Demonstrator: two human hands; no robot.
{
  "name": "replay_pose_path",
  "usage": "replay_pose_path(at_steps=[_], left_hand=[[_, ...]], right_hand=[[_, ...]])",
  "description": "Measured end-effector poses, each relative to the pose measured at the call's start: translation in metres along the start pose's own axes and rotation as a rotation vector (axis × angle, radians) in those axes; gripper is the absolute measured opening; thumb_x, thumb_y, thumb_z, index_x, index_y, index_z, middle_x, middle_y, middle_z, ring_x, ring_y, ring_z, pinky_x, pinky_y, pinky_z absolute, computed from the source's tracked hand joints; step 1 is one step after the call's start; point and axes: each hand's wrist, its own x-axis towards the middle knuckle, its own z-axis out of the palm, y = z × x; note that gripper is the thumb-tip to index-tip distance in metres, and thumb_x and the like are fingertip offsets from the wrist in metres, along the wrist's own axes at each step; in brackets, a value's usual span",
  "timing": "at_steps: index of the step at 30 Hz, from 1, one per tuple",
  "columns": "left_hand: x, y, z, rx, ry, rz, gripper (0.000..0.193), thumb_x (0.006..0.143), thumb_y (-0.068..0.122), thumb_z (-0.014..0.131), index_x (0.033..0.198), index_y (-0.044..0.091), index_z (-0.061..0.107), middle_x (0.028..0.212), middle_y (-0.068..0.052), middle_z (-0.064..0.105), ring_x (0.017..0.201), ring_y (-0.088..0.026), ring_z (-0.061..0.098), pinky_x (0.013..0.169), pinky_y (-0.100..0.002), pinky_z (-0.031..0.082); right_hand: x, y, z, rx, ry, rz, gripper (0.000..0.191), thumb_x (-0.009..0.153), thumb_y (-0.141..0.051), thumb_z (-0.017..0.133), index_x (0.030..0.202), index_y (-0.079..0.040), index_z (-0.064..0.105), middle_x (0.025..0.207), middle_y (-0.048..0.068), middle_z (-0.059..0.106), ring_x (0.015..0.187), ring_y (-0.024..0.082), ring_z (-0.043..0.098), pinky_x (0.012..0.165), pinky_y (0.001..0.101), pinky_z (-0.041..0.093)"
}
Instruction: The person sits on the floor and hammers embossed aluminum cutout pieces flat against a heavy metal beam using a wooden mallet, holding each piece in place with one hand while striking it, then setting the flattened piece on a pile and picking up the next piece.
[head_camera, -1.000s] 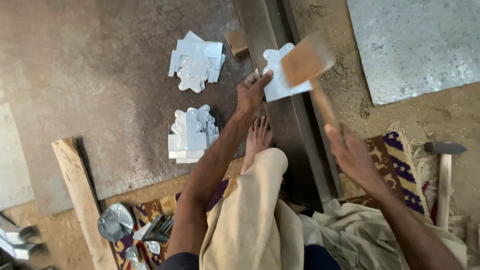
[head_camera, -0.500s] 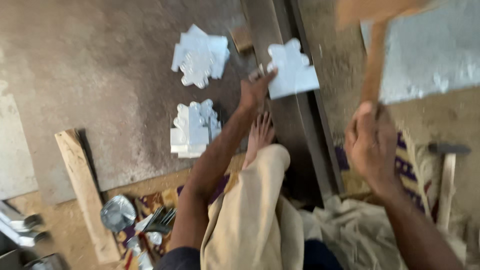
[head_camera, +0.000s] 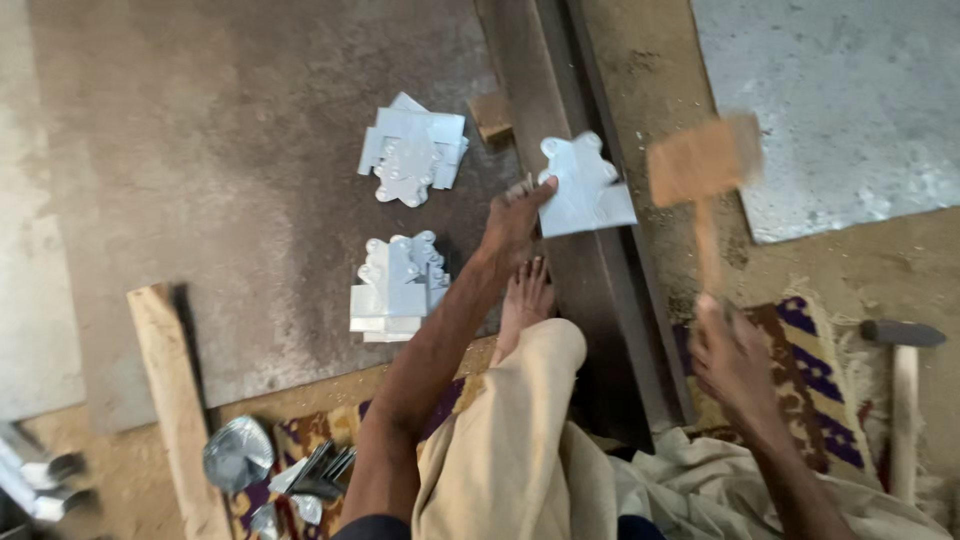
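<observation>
Fingers: left hand (head_camera: 512, 222) pins metal cutout (head_camera: 583, 187) on rail (head_camera: 560, 120) | right hand (head_camera: 728, 352) grips raised mallet (head_camera: 703, 165) | two stacks (head_camera: 398, 288) beside, probably finished

Bare dark metal sheet (head_camera: 200, 150) lies open toward its far-left corner; two stacks of cut tin pieces (head_camera: 412, 155) (head_camera: 395, 290) and a wood block (head_camera: 492, 115) crowd its right edge beside the steel beam (head_camera: 560, 120).
</observation>
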Motion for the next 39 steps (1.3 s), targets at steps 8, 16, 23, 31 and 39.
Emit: replay_pose_path(at_steps=[8,16,23,31,39], left_hand=[[-0.133,0.082,-0.122,0.576,0.320,0.156,0.051,0.102,0.047,0.061,0.113,-0.001,0.076,0.092,0.003,0.064,0.082,-0.009,0.049,0.069,-0.029,0.040],[-0.160,0.032,-0.238,1.493,0.758,0.143,0.110,0.080,0.069,0.081,0.140,-0.014,0.042,0.131,-0.038,0.042,0.123,-0.051,0.042,0.098,-0.063,0.039],[-0.153,0.011,-0.215,1.604,0.869,0.580,0.083,0.073,0.036,0.086,0.135,-0.007,0.051,0.136,-0.031,0.046,0.126,-0.048,0.045,0.100,-0.061,0.039],[-0.180,-0.017,-0.083,0.570,-0.157,0.033,0.044,0.089,0.036,0.075,0.119,0.005,0.064,0.106,-0.011,0.071,0.094,-0.027,0.070,0.083,-0.039,0.059],[-0.244,-0.030,-0.091,0.549,-0.334,-0.122,0.049,0.088,0.036,0.076,0.121,0.004,0.061,0.108,-0.014,0.069,0.095,-0.030,0.069,0.084,-0.042,0.058]], right_hand=[[-0.067,0.117,-0.056,0.195,0.125,0.710,0.033,0.110,-0.039,0.057,0.093,-0.018,0.038,0.061,0.000,0.024,0.046,0.017,0.023,0.043,0.0407,0.022],[-0.040,0.202,-0.047,0.149,0.023,0.721,0.033,0.109,-0.028,0.054,0.087,-0.011,0.036,0.058,0.005,0.030,0.045,0.021,0.029,0.044,0.0443,0.028],[-0.051,0.177,-0.036,0.278,0.006,0.624,0.021,0.108,-0.025,0.051,0.095,-0.010,0.044,0.062,0.004,0.035,0.049,0.019,0.031,0.047,0.0416,0.029],[-0.043,0.199,-0.028,0.325,0.037,0.604,0.030,0.105,-0.035,0.057,0.097,-0.008,0.047,0.063,0.005,0.037,0.050,0.020,0.035,0.047,0.0395,0.030],[-0.016,0.211,-0.024,0.417,-0.002,0.622,0.037,0.102,-0.043,0.060,0.102,-0.008,0.048,0.065,0.006,0.035,0.050,0.022,0.035,0.048,0.0417,0.034]])
